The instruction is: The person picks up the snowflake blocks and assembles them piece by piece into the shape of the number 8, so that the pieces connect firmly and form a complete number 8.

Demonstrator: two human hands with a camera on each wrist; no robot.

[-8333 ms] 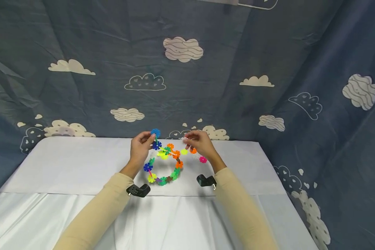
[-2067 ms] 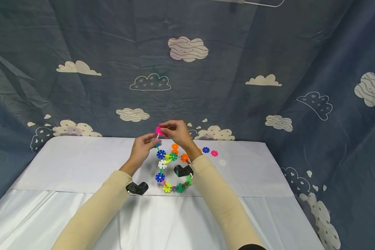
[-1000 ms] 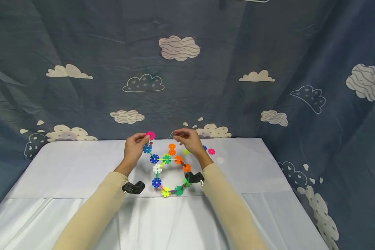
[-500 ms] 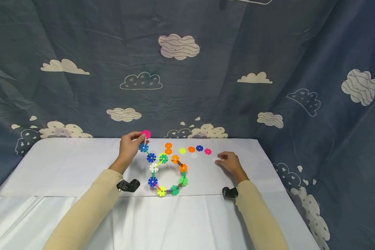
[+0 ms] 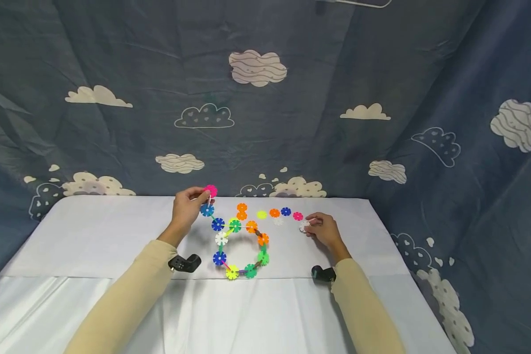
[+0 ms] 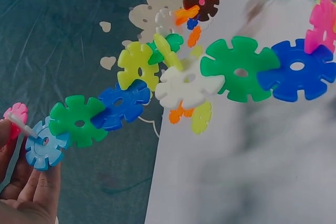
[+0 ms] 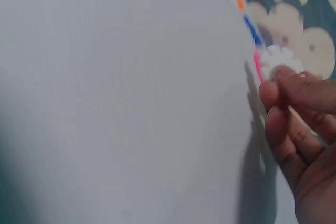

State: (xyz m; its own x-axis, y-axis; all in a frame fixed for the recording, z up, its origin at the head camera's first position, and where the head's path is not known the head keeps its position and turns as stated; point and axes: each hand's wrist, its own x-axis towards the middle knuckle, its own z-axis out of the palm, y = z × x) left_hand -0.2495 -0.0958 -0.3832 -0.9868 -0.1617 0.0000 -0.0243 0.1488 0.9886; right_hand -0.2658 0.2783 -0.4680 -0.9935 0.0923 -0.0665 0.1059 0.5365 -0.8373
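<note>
My left hand point(image 5: 185, 210) holds up one end of a chain of interlocking flower-shaped plastic discs. Its end carries a pink disc point(image 5: 211, 191) joined through a white one to a light-blue disc point(image 6: 46, 144). Green and blue discs follow in the left wrist view, leading to a closed ring of linked discs point(image 5: 219, 258) that stands out over the white table. Over at the right, my right hand point(image 5: 326, 229) pinches a white disc point(image 7: 280, 61) between thumb and fingers. That disc appears just above the cloth, beside a loose pink disc point(image 5: 298, 216).
A loose row along the back of the table point(image 5: 336, 246) includes a yellow disc point(image 5: 261, 215), an orange disc point(image 5: 275, 213), a blue disc point(image 5: 285, 211) and a white disc point(image 5: 278, 221). Two orange discs point(image 5: 242, 211) show behind the ring. A dark cloud-print curtain point(image 5: 292, 137) hangs behind.
The pink disc, which my right hand touched at the chain's end, now stays there with my left hand. My right hand has moved right and pinches a white disc.
</note>
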